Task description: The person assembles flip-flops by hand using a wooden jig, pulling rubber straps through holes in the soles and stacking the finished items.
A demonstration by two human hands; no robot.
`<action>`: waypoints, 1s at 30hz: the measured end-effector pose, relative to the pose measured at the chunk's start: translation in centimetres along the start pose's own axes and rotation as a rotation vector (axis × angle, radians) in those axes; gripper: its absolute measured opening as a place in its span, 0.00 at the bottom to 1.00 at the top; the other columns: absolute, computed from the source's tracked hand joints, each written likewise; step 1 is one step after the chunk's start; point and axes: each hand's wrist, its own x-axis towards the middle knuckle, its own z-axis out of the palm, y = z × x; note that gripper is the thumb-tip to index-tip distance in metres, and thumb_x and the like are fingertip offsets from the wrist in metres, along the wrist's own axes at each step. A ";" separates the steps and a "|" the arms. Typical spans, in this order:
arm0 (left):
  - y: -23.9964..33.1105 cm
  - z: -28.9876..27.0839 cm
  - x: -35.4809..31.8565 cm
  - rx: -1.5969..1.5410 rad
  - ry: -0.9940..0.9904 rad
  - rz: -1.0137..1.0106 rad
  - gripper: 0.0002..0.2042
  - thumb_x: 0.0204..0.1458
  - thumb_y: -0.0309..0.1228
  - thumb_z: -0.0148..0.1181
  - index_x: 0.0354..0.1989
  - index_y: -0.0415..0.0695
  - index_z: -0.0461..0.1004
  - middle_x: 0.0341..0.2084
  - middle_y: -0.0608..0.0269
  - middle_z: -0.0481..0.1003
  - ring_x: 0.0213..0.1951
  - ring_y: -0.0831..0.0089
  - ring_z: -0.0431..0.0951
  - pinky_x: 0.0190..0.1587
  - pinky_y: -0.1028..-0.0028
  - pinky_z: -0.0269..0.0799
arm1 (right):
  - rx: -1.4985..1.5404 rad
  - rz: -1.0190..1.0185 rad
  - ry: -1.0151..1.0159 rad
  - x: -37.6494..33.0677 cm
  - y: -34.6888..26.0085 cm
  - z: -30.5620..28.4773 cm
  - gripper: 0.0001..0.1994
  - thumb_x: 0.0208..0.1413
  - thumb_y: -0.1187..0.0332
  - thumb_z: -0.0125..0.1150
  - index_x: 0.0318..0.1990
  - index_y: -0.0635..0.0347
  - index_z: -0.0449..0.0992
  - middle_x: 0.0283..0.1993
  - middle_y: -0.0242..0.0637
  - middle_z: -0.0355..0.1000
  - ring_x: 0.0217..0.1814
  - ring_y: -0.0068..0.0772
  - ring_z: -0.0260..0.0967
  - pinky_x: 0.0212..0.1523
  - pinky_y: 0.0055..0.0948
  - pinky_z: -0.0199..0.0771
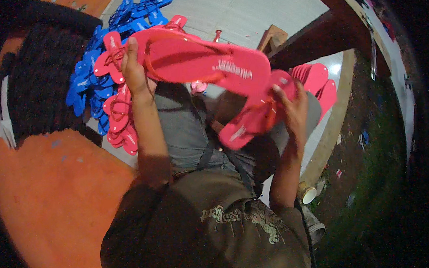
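My left hand (135, 70) grips one end of a large pink flip-flop (207, 58), held flat over my lap with its strap side up. My right hand (293, 110) holds a second pink flip-flop (252, 121), tilted down toward my knees, its upper end tucked under the first one. The two sandals touch near the middle. I am sitting, and grey trousers (186, 130) show beneath both sandals.
A heap of blue flip-flops (92, 77) and several pink ones (119, 123) lies on the floor at my left. A stack of pink soles (316, 81) sits at my right beside a wooden post (315, 36). An orange wall (56, 196) runs along the left; a paper cup (309, 195) stands by the ledge.
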 end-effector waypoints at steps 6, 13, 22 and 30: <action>-5.0 3.9 -3.2 0.103 -0.362 -0.319 0.15 0.51 0.37 0.54 0.39 0.38 0.68 0.32 0.64 0.72 0.34 0.77 0.73 0.38 0.77 0.69 | 0.211 0.117 0.209 -8.2 5.0 -4.1 0.19 0.47 0.62 0.59 0.44 0.64 0.67 0.37 0.35 0.68 0.41 0.28 0.65 0.45 0.27 0.63; -7.3 5.3 -6.7 0.362 -0.581 -0.402 0.14 0.50 0.37 0.54 0.36 0.37 0.69 0.29 0.65 0.72 0.32 0.80 0.70 0.36 0.78 0.66 | -0.272 -0.106 0.263 -10.3 6.0 -4.6 0.23 0.43 0.67 0.62 0.49 0.58 0.67 0.56 0.48 0.54 0.58 0.45 0.53 0.55 0.37 0.55; -10.5 5.0 -15.6 0.512 -0.964 -0.598 0.19 0.45 0.37 0.59 0.42 0.38 0.65 0.34 0.60 0.70 0.40 0.72 0.69 0.46 0.74 0.64 | -0.259 -0.168 -0.130 -9.0 4.4 -4.8 0.22 0.26 0.62 0.72 0.34 0.58 0.74 0.64 0.52 0.42 0.63 0.49 0.47 0.57 0.38 0.53; 0.0 -2.6 -6.6 -0.232 -0.049 -0.460 0.20 0.51 0.37 0.48 0.50 0.40 0.62 0.42 0.57 0.69 0.43 0.64 0.71 0.48 0.65 0.66 | 0.319 -0.059 0.138 -5.3 2.4 -5.1 0.21 0.43 0.64 0.64 0.44 0.64 0.67 0.57 0.43 0.58 0.57 0.41 0.56 0.55 0.33 0.56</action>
